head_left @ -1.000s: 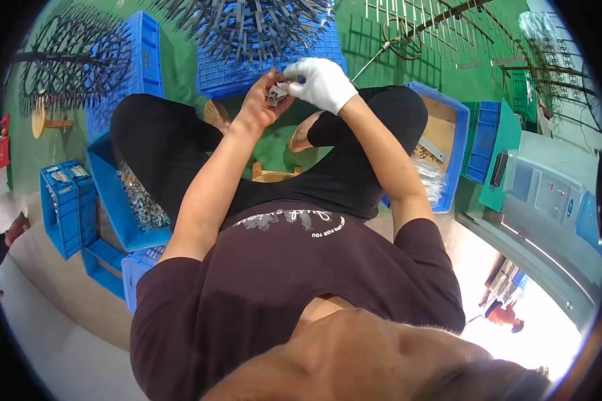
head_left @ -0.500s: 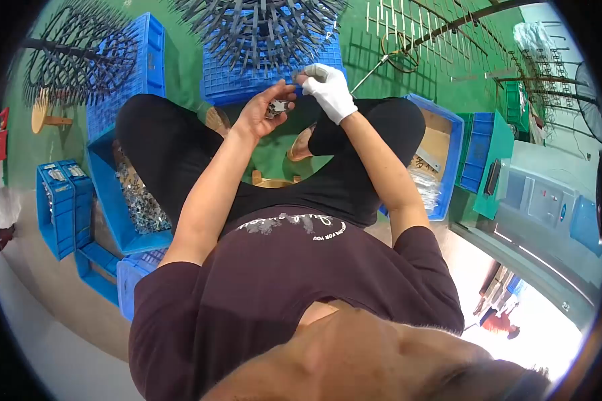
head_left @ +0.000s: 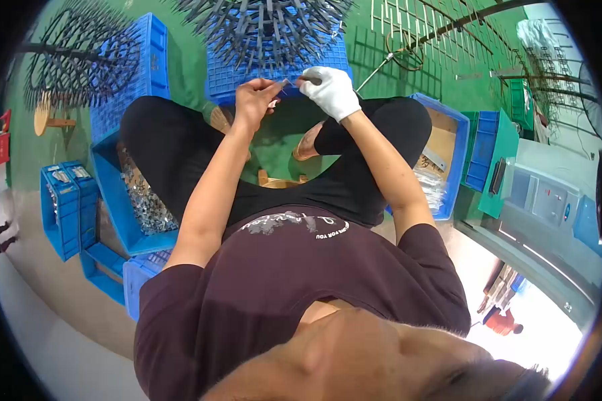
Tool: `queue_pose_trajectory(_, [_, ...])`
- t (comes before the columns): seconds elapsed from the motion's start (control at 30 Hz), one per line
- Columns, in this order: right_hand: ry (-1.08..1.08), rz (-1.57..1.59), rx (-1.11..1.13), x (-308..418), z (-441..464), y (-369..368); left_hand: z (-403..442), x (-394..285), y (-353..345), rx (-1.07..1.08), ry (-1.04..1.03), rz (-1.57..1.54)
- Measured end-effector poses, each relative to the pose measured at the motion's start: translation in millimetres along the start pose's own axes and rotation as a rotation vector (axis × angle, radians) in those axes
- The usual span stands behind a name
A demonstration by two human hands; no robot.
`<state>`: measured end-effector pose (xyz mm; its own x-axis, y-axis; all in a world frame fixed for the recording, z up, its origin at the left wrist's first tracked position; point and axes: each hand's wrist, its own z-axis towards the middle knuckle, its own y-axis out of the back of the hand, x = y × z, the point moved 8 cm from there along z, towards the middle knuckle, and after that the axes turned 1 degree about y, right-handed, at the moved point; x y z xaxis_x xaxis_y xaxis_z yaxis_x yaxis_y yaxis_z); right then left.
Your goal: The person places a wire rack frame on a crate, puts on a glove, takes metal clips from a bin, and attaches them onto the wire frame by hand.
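My bare left hand (head_left: 253, 103) is closed, palm turned down, with several small metal pieces (head_left: 273, 103) peeking out beneath its curled fingers. At its thumb and forefinger tips a thin small metal piece (head_left: 285, 82) sticks out toward the other hand. My right hand (head_left: 329, 92), in a white glove, has thumb and fingers pinched together just right of that piece; what they hold, if anything, is too small to make out. Right in front of both hands stands a rack of many dark prongs (head_left: 264, 33), above a blue crate (head_left: 224, 77).
A blue bin of small metal parts (head_left: 150, 207) sits by my left knee. Beside my right knee is another blue bin (head_left: 456, 164) with plastic-wrapped pieces. A second dark pronged rack (head_left: 80, 57) stands left, a light-pronged rack (head_left: 441, 30) right. A small wooden stool (head_left: 41, 117) is at left.
My left hand has turned from palm up, showing the metal pieces, to palm down, and a thin piece now shows at its fingertips. My gloved right hand stays pinched nearby.
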<state>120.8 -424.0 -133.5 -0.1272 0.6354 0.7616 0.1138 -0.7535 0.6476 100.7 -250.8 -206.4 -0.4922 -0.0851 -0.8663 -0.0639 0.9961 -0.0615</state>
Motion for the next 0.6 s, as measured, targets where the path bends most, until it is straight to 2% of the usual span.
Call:
queue_pose_trajectory(0.1, [0.013,-0.208,0.081,-1.4,3.5,-8.5,7.9,-1.2,-9.5,0.067,-0.123,0.17])
queue_pose_trajectory(0.2, [-0.039,-0.278,0.078,-2.1,5.3,-9.3,14.9,-2.3,-16.2,0.082,-0.065,0.175])
queue_pose_trajectory(0.33, [-0.088,-0.305,-0.084,-5.4,9.9,3.6,35.2,11.4,-20.3,0.046,0.154,-0.071])
queue_pose_trajectory(0.6, [-0.002,-0.252,-0.305,-18.5,12.6,-0.5,62.5,11.7,-33.2,-0.03,0.174,-0.279])
